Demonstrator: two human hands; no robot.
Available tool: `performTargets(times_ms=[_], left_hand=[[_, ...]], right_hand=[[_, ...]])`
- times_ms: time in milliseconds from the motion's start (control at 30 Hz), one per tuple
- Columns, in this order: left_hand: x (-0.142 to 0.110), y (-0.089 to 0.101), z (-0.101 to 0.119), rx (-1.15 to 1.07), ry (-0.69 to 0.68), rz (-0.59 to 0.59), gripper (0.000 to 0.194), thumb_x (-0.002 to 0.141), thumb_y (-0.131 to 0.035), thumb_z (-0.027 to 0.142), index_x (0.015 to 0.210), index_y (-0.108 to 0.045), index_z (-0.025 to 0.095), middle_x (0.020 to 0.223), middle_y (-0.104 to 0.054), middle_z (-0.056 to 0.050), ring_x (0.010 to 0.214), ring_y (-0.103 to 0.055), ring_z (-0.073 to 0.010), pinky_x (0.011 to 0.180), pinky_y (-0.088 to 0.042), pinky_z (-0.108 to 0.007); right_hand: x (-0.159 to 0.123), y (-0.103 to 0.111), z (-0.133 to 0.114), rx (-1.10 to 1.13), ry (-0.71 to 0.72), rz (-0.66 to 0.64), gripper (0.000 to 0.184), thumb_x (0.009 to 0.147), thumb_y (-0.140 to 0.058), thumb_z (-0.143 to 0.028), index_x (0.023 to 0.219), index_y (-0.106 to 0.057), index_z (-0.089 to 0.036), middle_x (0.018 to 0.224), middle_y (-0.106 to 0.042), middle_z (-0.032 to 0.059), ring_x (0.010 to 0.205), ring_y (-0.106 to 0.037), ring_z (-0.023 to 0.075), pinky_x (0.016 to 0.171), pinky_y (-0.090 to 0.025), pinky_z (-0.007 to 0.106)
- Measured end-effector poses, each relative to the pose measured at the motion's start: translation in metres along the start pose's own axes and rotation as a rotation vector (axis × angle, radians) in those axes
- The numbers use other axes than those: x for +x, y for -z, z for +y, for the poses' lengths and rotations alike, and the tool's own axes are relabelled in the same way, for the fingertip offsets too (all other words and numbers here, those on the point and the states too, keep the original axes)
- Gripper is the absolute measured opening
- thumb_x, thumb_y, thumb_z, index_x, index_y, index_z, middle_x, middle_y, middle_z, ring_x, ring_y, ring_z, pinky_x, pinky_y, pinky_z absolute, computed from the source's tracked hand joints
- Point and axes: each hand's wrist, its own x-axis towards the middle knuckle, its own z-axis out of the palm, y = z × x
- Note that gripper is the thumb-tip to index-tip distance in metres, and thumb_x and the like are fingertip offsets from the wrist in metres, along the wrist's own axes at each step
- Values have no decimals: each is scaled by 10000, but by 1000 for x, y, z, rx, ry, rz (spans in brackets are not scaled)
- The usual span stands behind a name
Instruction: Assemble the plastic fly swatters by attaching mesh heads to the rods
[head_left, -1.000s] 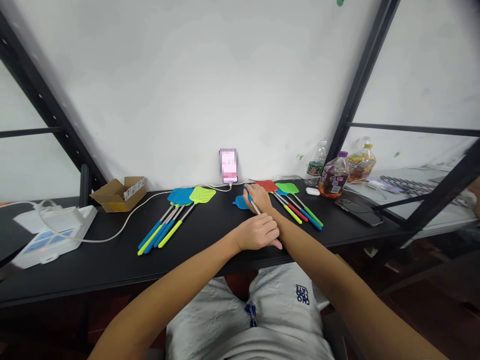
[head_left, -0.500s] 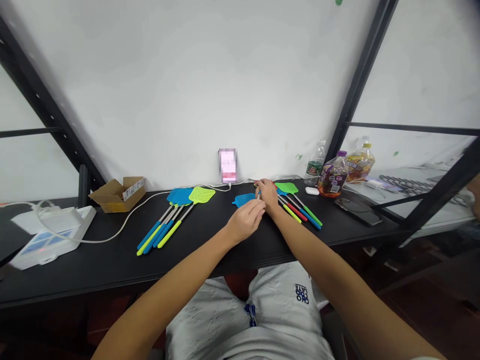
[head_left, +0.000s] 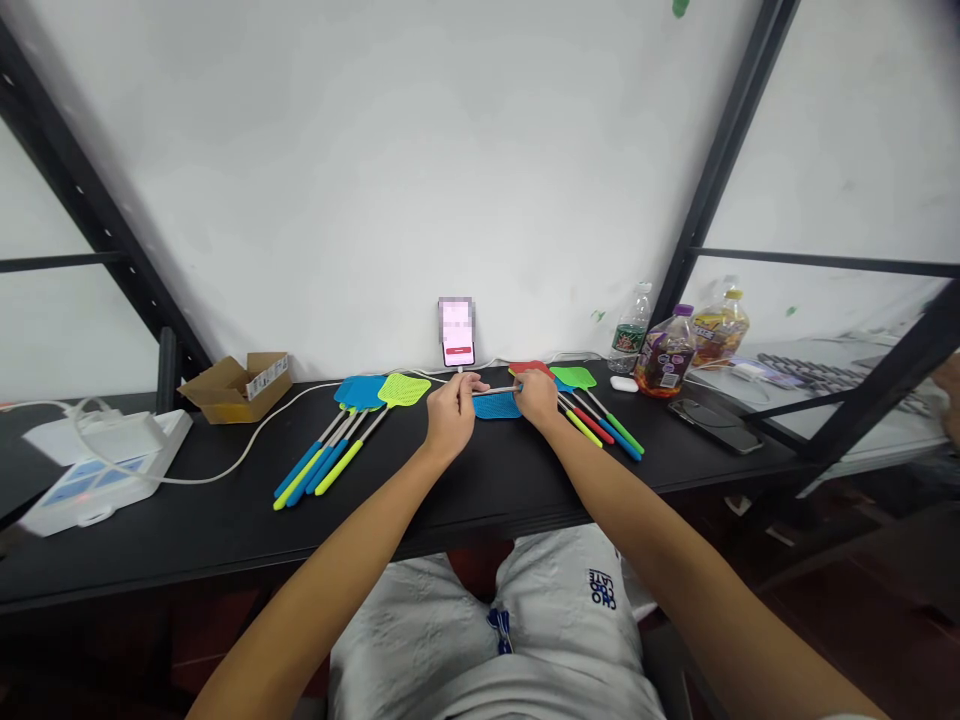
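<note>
At the left, a cardboard box (head_left: pixel 236 405) is sitting open beside a white cable. Next, blue and yellow-green swatters (head_left: pixel 340 467) are lying fanned, handles toward the person, seemingly for easy picking up. A lit phone (head_left: pixel 458 335) is leaning upright against the wall (head_left: pixel 450 150), probably to keep its screen visible. The left hand (head_left: pixel 451 412) is pinching one end of a thin rod (head_left: pixel 495 390), fingers close together; the right hand (head_left: pixel 537 398) is curling its fingers around the blue other end, apparently keeping the rod level. Just below it, a blue mesh head (head_left: pixel 496 406) is lying between the hands; whether they are joined cannot be told. Rightward, more swatters (head_left: pixel 594 424) are resting similarly fanned.
</note>
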Motion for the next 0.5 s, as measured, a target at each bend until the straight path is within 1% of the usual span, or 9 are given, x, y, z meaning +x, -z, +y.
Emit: performTargets(times_ms=[100,200,267,333,500], left_hand=[[0,-2,-3,-5,-29,37,295,994,-366,277,977,-642,174,850,-756,-30,858,-714,-154,849,-517,-284],[2,-2,-7,35,-14,57,274,985,-377,245,955,-642,181,831,-753,-20,833,-710,-151,826,-513,-279],[3,0,-9,96,2,48,280,984,-369,233,947,-641,181,828,-750,-23,825,-707,-154,817,-508,-278],[4,2,-9,211,15,-2,284,983,-368,231,940,-644,180,841,-748,-34,818,-702,-166,803,-500,-283],[6,6,-6,633,46,-190,357,1005,-329,291,965,-658,158,876,-719,-95,825,-674,-219,742,-462,-309]], right_hand=[[-1,1,-1,-16,-40,-21,197,838,-542,-194,913,-724,-193,932,-684,73,932,-602,202,751,-392,261],[-1,3,-2,-29,-55,-29,188,844,-556,-214,915,-727,-186,937,-690,84,938,-618,205,748,-400,250],[-2,4,-3,-40,-53,-33,190,846,-552,-219,912,-727,-184,939,-693,90,937,-625,211,744,-405,251],[-2,5,-3,-58,-49,-48,198,847,-543,-212,919,-725,-186,947,-696,93,941,-631,216,746,-411,254],[-2,8,-10,-121,-11,-127,218,840,-533,-177,944,-725,-190,993,-706,103,979,-642,223,782,-428,264]])
